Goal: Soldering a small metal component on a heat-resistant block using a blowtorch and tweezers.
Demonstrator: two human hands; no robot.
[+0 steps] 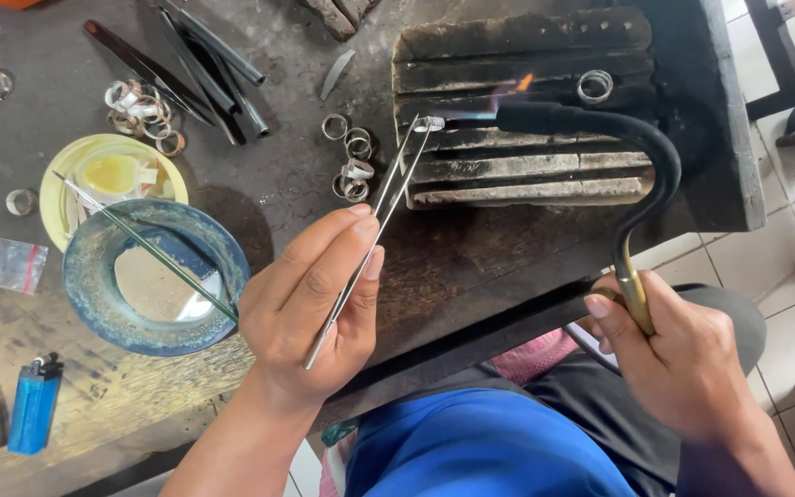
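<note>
The left hand (310,308) pinches a pair of long steel tweezers (370,225) between thumb and fingers, pressed together on the shanks. The tweezers' long axis runs up and to the right, away from the person, and their tips hold a small silver ring (431,122) just over the near-left edge of the charred soldering block (526,110). The right hand (683,364) is closed around the brass handle of a torch (632,175), whose black curved neck arcs up and left so that the nozzle points at the ring from the right; a small blue-and-orange flame (508,92) licks toward it. The ring sits ahead of both hands, nearer the left one, between tweezer tips and nozzle.

On the worktop (269,193), 1 more ring (594,86) rests on the block, and several lie just left of it. Further left stand a blue dish (85,285) and a yellow dish (66,170). A small clear plastic bag (4,262) lies at the left edge, and a blue lighter (33,405) lies below it.
</note>
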